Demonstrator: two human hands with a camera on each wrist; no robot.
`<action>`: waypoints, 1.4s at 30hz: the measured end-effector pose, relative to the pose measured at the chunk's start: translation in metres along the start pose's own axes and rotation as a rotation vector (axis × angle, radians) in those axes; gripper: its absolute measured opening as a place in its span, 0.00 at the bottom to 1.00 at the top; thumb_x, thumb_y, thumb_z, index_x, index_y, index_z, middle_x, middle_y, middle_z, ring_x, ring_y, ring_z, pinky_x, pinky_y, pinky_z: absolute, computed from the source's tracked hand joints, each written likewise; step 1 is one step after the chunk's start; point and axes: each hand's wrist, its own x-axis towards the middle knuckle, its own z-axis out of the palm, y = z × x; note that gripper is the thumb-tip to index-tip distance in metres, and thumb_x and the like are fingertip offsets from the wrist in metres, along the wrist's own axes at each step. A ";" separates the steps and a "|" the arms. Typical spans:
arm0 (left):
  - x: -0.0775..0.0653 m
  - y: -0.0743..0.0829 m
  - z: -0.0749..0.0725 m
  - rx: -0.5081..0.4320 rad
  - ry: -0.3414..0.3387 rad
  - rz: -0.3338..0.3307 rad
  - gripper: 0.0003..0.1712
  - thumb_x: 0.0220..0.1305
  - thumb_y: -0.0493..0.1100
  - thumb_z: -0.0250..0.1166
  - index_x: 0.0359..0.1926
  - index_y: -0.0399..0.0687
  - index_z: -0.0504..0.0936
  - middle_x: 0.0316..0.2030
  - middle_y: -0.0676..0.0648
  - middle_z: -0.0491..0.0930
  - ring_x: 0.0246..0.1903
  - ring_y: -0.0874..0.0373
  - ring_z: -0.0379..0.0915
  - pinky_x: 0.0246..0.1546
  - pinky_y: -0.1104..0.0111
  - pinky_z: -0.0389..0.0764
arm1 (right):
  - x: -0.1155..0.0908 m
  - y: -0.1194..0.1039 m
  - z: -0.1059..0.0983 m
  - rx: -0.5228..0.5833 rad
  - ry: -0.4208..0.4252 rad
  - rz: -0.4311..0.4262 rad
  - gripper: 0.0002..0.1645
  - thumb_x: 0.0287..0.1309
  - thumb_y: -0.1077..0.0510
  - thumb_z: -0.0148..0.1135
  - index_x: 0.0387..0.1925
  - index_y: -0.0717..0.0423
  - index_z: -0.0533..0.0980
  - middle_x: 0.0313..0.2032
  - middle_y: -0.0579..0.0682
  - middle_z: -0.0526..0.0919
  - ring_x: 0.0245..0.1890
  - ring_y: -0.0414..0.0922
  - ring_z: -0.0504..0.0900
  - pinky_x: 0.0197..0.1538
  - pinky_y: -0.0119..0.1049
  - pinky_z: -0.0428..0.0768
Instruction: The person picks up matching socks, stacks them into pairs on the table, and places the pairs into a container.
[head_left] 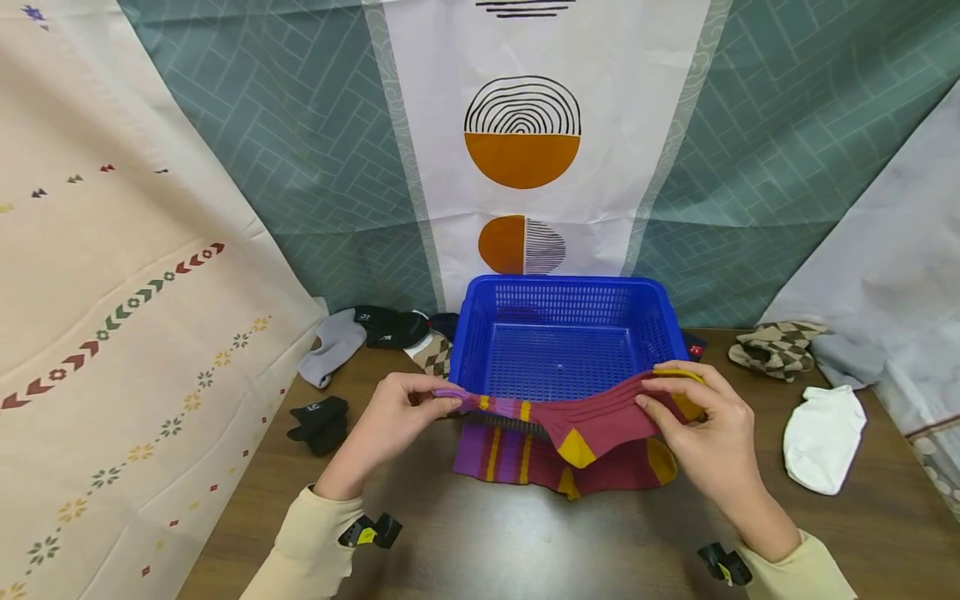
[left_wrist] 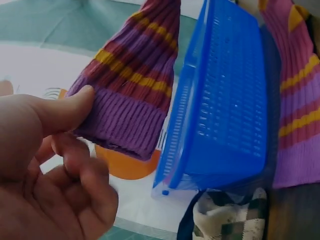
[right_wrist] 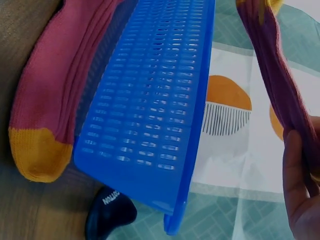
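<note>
A maroon sock (head_left: 600,417) with purple and yellow stripes and a yellow heel stretches between both hands above the table. At its purple cuff (left_wrist: 125,120), my left hand (head_left: 393,421) pinches the edge between thumb and fingers. My right hand (head_left: 708,425) grips the toe end, its thumb on the near side. Below lies a matching sock (head_left: 510,467) flat on the table, cuff to the left and yellow toe to the right. Right behind the held sock stands a blue plastic basket (head_left: 562,287); its inside shows only the perforated floor.
Left of the basket lie a grey sock (head_left: 333,346), black socks (head_left: 393,327) and a checkered sock (head_left: 433,354); a small black sock (head_left: 318,423) is nearer. On the right are another checkered sock (head_left: 776,350), a grey sock (head_left: 847,360) and a white sock (head_left: 825,437). Hanging cloths (head_left: 315,150) surround the table.
</note>
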 end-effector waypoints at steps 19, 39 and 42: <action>0.001 0.011 -0.009 -0.259 0.221 -0.039 0.11 0.52 0.50 0.71 0.29 0.48 0.86 0.30 0.47 0.84 0.25 0.58 0.76 0.24 0.65 0.79 | 0.007 -0.009 -0.005 0.032 0.002 -0.137 0.20 0.25 0.77 0.74 0.24 0.55 0.85 0.39 0.57 0.82 0.46 0.39 0.78 0.48 0.16 0.70; -0.006 0.006 0.012 0.065 0.349 0.399 0.11 0.55 0.32 0.66 0.38 0.50 0.87 0.41 0.51 0.84 0.38 0.62 0.80 0.34 0.76 0.80 | 0.007 -0.001 -0.019 -0.029 -0.108 -0.209 0.22 0.26 0.75 0.76 0.29 0.53 0.85 0.36 0.50 0.85 0.40 0.34 0.80 0.44 0.13 0.71; -0.007 0.002 0.017 0.048 0.345 0.384 0.11 0.53 0.34 0.68 0.38 0.51 0.87 0.41 0.51 0.85 0.39 0.62 0.80 0.36 0.76 0.80 | 0.005 0.003 -0.026 -0.036 -0.150 -0.127 0.22 0.26 0.73 0.77 0.29 0.50 0.85 0.36 0.48 0.85 0.40 0.31 0.80 0.42 0.13 0.72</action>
